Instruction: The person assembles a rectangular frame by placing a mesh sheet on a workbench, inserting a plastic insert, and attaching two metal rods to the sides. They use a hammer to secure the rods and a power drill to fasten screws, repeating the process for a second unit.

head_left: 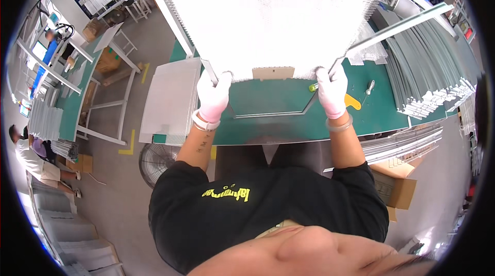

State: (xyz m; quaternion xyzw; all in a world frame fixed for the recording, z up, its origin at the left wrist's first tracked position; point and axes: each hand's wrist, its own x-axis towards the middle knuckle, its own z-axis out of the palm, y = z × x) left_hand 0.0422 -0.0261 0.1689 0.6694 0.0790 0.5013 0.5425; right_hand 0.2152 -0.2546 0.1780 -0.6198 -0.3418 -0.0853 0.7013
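Both my hands wear white gloves and are raised over the green table. My left hand [212,98] is closed around the left side of a thin grey metal frame [270,115]. Across from it, my right hand [331,92] grips the frame's right side. A large, bright white mesh sheet [273,18] rises beyond my hands, its near edge between them; I cannot tell whether it is fixed to the frame. A small brown card-like piece [273,73] shows at that edge. By my right hand lie a yellow scraper-like tool [352,102] and a small green object [313,87].
Stacked grey metal strips [428,70] cover the table's right side, near a clear-handled screwdriver [370,87]. A flat white panel [167,95] lies left. Below are a round fan [157,162] and an open carton [402,192]. Other people stand or sit at the far left.
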